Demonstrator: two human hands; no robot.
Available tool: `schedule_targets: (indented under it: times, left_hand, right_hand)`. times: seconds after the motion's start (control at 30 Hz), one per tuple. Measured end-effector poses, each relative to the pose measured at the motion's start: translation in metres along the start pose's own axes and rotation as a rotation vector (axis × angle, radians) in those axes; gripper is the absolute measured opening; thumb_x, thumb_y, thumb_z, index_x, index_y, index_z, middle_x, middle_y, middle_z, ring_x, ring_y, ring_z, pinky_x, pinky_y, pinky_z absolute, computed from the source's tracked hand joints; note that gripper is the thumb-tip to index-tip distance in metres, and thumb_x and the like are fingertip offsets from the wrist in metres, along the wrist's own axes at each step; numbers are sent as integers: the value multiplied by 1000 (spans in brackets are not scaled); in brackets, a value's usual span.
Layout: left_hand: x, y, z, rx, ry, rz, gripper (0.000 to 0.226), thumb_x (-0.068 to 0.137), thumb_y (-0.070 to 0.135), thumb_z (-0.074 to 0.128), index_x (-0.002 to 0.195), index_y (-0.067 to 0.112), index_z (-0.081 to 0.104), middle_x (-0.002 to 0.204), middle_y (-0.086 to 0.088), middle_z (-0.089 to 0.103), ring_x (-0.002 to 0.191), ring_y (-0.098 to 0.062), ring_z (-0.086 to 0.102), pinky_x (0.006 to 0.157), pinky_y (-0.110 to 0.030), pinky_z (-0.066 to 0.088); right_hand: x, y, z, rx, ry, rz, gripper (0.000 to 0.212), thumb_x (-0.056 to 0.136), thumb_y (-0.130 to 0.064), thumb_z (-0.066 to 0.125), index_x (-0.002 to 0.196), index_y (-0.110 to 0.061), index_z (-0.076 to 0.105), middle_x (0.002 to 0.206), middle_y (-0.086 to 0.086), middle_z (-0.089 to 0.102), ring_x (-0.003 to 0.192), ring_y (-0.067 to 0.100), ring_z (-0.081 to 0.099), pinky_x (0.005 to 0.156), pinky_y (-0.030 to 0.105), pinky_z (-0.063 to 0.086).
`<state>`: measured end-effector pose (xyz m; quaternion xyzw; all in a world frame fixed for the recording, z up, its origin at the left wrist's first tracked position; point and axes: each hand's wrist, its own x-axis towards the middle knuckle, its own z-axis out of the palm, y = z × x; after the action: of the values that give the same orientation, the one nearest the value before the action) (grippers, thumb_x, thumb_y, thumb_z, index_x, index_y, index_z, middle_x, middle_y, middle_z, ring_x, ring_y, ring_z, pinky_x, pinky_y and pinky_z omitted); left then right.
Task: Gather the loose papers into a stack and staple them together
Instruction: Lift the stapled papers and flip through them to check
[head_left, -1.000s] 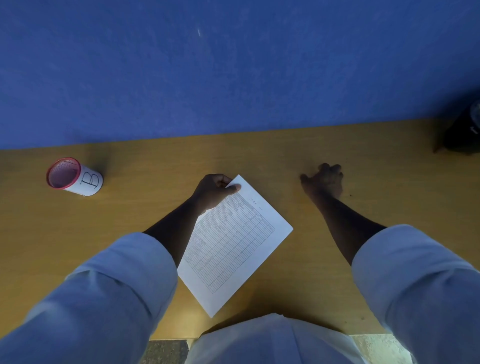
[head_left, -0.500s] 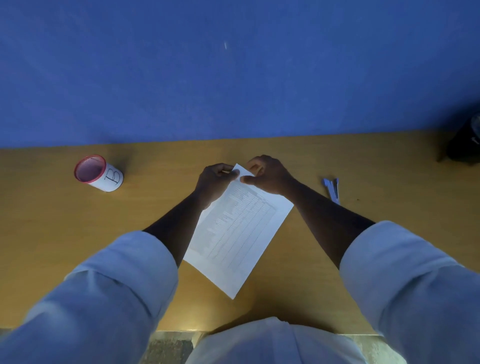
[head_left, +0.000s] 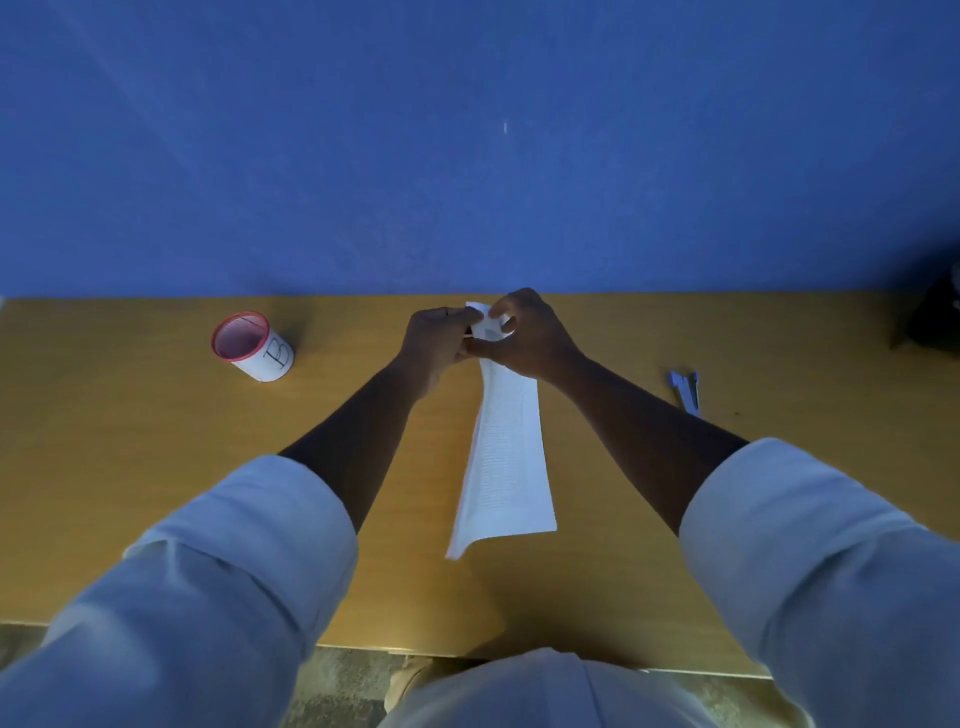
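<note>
Both the left hand (head_left: 439, 340) and right hand (head_left: 524, 338) pinch the top corner, at twelve o'clock, of the thin white printed paper sheets (head_left: 506, 457): light, floppy, best held near that corner

Office: wooden desk (head_left: 156, 467), blue partition (head_left: 467, 156), stapler (head_left: 687, 389).

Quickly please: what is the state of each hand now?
Left hand: pinches the papers at the top.
Right hand: fingers pinch the same top corner.

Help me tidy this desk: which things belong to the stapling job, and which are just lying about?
In use:
white printed papers, pinched by left hand and right hand
small blue-grey stapler

Lying about:
white red-rimmed cup marked B
dark object at the desk's right edge
</note>
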<state>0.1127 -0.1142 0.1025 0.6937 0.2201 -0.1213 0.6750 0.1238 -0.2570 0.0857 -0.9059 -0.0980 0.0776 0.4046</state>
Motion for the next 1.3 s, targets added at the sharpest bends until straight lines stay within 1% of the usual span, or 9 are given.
schedule_targets:
  times: [0.07, 0.13, 0.2, 0.27, 0.4, 0.6, 0.83, 1.1, 1.3]
  left_hand:
    - [-3, 6, -3, -19, 1, 3, 18, 81, 8, 70, 96, -1, 72, 95, -12, 75, 84, -23, 73, 63, -24, 59]
    - [-6, 13, -4, -29, -21, 33, 16, 77, 6, 72, 91, -2, 74, 98, -11, 76, 90, -23, 74, 68, -26, 60]
    - [-12, 21, -4, -45, -33, 91, 15, 81, 11, 74, 90, -2, 75, 97, -11, 77, 89, -20, 75, 76, -29, 61]
    - [-16, 26, -5, -46, -24, 150, 21, 86, 19, 74, 95, 0, 75, 94, -10, 77, 84, -16, 75, 77, -28, 61]
    - [-19, 27, -12, 60, -29, 352, 26, 86, 31, 74, 104, 12, 76, 88, 1, 73, 83, -11, 68, 72, -26, 54]
    - [-15, 28, -19, 267, 203, 552, 34, 84, 47, 71, 115, 34, 67, 117, 0, 59, 103, -11, 59, 79, -21, 47]
    - [-27, 40, -18, 399, 185, 663, 24, 96, 37, 59, 105, 22, 75, 96, 13, 70, 76, -4, 62, 62, -15, 42]
    - [-34, 41, -13, 434, 154, 711, 24, 97, 35, 59, 105, 20, 76, 89, 13, 70, 65, -1, 61, 53, -4, 37]
    - [-35, 39, -14, 437, 159, 708, 25, 96, 37, 59, 106, 22, 76, 91, 14, 72, 69, -4, 63, 54, -5, 39]
  right_hand:
    - [-1, -9, 1, 13, 28, 26, 63, 63, -56, 79, 106, -12, 64, 110, 2, 60, 92, 15, 62, 75, 31, 55]
    - [0, -18, 0, 16, 68, 44, 43, 77, -43, 71, 104, -11, 64, 106, 3, 65, 92, 18, 65, 74, 32, 54]
    - [-3, -27, -3, 53, 138, 35, 24, 87, -27, 60, 98, -6, 65, 98, 8, 69, 88, 23, 66, 73, 35, 55]
    - [-6, -35, -6, 113, 205, 45, 19, 89, -19, 54, 89, -3, 64, 88, 10, 69, 81, 25, 65, 71, 38, 55]
    - [-10, -43, -15, 150, 277, 69, 18, 93, -16, 48, 84, -6, 60, 81, 7, 64, 71, 21, 59, 58, 32, 42]
    - [-25, -57, -35, 401, 187, 73, 20, 98, -23, 49, 105, -20, 68, 100, -1, 71, 84, 13, 63, 67, 25, 46]
    - [-34, -57, -40, 427, 145, 39, 20, 99, -36, 51, 103, -25, 67, 95, -10, 72, 76, 9, 69, 62, 20, 47]
    - [-35, -63, -39, 506, 246, 112, 34, 98, -43, 50, 91, -14, 67, 84, -6, 73, 65, 9, 66, 55, 15, 44]
    - [-38, -63, -41, 584, 188, 100, 30, 100, -39, 48, 80, -23, 63, 84, -5, 72, 65, 10, 67, 59, 19, 46]
